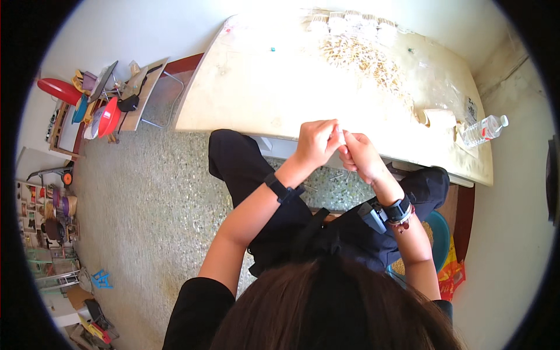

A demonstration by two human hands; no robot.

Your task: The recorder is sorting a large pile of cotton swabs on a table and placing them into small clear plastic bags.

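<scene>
Just off the table's near edge, my left hand (317, 143) and my right hand (363, 156) meet above my lap. The fingers of both are closed in a pinch, thumbs close together. Whatever they pinch is too small and too washed out by light to name. Beyond them, on the pale table (256, 81), lies a scattered heap of small tan-and-white pieces (364, 63). Several upright bundles of similar pieces (353, 22) stand in a row behind the heap.
A clear plastic bottle (481, 132) leans at the table's right end, near a clear plastic bag (452, 84). Beside my right leg sit a teal basin (443, 233) and a red-yellow bag (452, 277). A side table (143, 87) with red basins stands left; a blue stool (101, 279) is farther off.
</scene>
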